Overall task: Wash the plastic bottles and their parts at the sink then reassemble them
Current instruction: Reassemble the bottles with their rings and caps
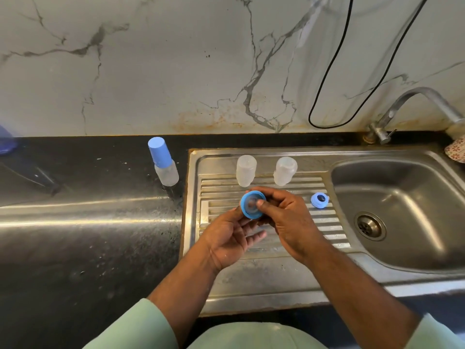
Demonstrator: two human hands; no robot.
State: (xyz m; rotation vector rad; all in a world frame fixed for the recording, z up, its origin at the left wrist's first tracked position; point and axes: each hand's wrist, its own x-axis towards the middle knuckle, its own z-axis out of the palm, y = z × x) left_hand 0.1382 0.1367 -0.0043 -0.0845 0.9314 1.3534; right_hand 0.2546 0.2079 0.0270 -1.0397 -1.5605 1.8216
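Over the steel drainboard (324, 222) both hands hold one blue screw ring (246, 209) with a clear teat set in it. My right hand (289, 222) curls round the ring from the right, its thumb pressed into the middle. My left hand (231, 238) pinches the ring's lower left edge, its other fingers loosely spread. Two clear bottle bodies, one (246, 173) on the left and one (284, 171) on the right, stand on the drainboard behind the hands. A second blue ring (319, 199) lies to the right. An assembled bottle with a blue cap (163, 161) stands on the black counter.
The sink bowl (415, 197) with its drain (370, 225) lies to the right, under a steel tap (412, 107). A black cable (334, 59) hangs on the marble wall. The dark counter (75, 222) runs to the left. A patterned cloth (456, 149) shows at the right edge.
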